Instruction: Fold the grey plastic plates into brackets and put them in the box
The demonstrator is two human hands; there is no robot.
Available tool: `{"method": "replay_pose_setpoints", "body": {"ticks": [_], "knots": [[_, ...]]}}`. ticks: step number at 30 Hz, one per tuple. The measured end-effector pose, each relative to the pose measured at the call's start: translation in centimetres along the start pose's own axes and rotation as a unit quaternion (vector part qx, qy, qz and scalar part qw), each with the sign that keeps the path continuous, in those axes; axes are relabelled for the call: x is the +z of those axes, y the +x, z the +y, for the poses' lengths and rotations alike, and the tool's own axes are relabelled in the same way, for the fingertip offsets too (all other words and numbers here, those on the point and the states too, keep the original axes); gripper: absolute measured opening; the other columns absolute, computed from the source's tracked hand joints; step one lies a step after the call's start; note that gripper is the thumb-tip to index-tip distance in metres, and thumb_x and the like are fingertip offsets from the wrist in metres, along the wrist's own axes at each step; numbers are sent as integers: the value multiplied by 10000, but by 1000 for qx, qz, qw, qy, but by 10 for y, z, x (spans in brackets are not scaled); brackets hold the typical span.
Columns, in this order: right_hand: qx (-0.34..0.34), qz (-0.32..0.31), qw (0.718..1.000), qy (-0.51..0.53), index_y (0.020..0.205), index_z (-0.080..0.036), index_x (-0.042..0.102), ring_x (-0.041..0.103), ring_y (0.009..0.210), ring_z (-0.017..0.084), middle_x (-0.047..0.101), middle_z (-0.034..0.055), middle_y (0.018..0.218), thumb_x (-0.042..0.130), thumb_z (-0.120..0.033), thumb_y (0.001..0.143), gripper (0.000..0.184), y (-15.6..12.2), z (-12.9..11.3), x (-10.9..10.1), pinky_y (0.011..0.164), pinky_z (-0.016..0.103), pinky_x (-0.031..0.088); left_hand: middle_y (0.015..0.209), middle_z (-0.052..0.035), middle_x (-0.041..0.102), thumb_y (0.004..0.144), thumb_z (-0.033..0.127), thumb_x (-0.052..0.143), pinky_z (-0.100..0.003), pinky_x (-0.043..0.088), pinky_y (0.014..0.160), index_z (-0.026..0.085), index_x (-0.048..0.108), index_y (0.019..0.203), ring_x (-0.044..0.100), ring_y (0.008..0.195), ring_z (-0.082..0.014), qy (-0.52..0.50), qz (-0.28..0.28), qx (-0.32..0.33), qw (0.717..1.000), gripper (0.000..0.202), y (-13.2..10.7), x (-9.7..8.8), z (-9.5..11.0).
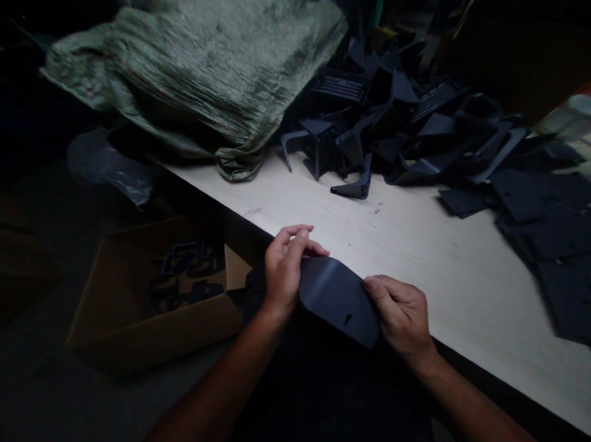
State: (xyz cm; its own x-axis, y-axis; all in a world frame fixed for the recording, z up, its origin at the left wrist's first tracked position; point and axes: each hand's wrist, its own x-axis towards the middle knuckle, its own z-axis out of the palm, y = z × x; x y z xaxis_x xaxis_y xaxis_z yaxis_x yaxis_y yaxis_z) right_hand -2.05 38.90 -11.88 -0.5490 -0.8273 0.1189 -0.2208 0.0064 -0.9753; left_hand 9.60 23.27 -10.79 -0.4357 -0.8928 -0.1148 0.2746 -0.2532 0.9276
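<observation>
Head view is up, and both my grips are on the piece. How does it look to you?

It's a dark curved panel, and I'd judge it light and fairly stiff, perhaps moulded plastic or firm rubber, though I can't tell which from here. The matte face shouldn't be very slippery. Where do you have it?

Just over the front edge of the counter, with one end lifted off the surface. My left grip is closed on one end, with the fingers curled over its upper edge. My right grip is closed on the other end, with the thumb pressed on top.

Those ends look like the right places to hold it. I'd keep clear of the keyhole slot, which may be the weakest spot. How are your arms?

Both forearms rise from the bottom of the view and angle inward, with the wrists bent slightly.

What else is around the counter?

A cardboard box with dark pieces sits on the floor beyond its left end. On top, there's a green woven sack, a pile of moulded parts and, toward the right, flat sheets.
</observation>
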Motion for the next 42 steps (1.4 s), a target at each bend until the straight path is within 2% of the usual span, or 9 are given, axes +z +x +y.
{"method": "replay_pose_setpoints", "body": {"ticks": [5,12,15,19,23,27,32,38,42], "knots": [[36,5,999,20,578,-172,555,377,535,103,415,-22,570,663,-541,997,568,15,-20,-7,485,252,287,637,-13,624,992,560,575,-273,389,562,193,716,755,538,575,-142,84,-67,12,994,459,0,-9,4],[137,-179,974,-15,570,-176,553,333,474,91,393,-38,522,633,-711,937,654,51,-21,-22,437,244,221,619,15,481,900,655,665,-255,304,516,178,614,690,401,546,-117,169,-274,-103,941,523,0,-22,18],[73,-136,986,-63,628,-173,656,446,515,117,520,-8,564,628,-682,959,608,62,-28,-26,471,255,310,592,38,425,832,550,772,-232,264,475,183,576,660,351,499,-91,117,-253,-147,949,451,-4,-22,21],[-68,25,986,-148,917,-203,817,683,814,220,762,67,883,728,-572,944,380,69,-38,-40,738,332,520,596,35,464,773,517,815,-215,324,474,170,617,676,401,501,-92,38,-96,-87,991,411,-5,-23,20],[54,17,998,-10,919,-162,802,724,774,235,770,104,875,762,-642,892,483,62,-33,-43,743,353,569,689,7,594,778,504,824,-229,435,563,170,708,784,511,588,-121,-14,34,5,999,353,-4,-24,19],[210,-144,944,210,993,-136,775,744,803,214,778,126,977,793,-655,857,536,47,-30,-15,739,307,580,668,22,552,784,481,856,-220,393,580,174,690,747,464,598,-109,35,-20,10,999,351,-11,-18,12],[201,-99,906,359,992,-127,765,743,851,228,780,99,951,844,-496,857,400,36,-36,13,854,343,586,617,31,530,831,477,800,-223,350,545,185,652,746,446,547,-106,31,-94,-28,995,338,-19,-16,9],[58,-259,959,94,1015,-188,779,707,902,231,758,43,947,746,-388,953,212,29,-36,1,838,328,552,762,-72,723,890,615,632,-266,494,629,168,710,860,660,659,-187,-70,-134,-139,979,456,-4,-19,15],[-20,-317,946,-64,951,-202,770,617,758,185,697,11,844,726,-355,966,160,25,-28,3,725,286,480,905,-154,789,850,552,702,-351,569,795,139,711,1030,750,844,-275,-85,-204,-245,944,451,-1,-12,13]]}}
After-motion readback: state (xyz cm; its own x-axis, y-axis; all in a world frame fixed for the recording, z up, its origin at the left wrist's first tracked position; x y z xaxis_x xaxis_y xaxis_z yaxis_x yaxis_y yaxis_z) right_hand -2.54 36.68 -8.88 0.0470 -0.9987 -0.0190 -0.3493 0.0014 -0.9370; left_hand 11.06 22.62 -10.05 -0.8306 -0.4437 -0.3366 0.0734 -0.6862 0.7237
